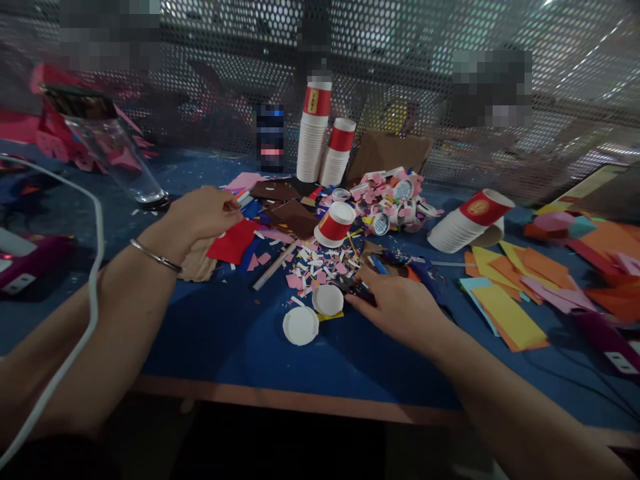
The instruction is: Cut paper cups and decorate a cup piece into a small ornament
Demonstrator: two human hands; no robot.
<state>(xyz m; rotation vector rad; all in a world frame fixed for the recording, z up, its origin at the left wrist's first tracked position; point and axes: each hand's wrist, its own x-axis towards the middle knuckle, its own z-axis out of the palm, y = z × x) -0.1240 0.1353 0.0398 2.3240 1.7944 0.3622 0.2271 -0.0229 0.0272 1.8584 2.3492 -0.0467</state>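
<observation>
My left hand (203,212) is closed over the papers at the left of the pile, above a red piece (234,242); a small pale item shows at its fingertips, too unclear to name. Dark-handled scissors (356,289) lie at the fingers of my right hand (395,300), which are closed around the handle. Just left of them are two white paper discs (327,301). A red and white paper cup (335,225) stands behind the paper scraps (313,267).
Two tall cup stacks (313,133) stand at the back, and another stack (470,220) leans at the right. Coloured paper sheets (507,313) lie at the right. A glass bottle (125,157) and a white cable (95,267) are at the left.
</observation>
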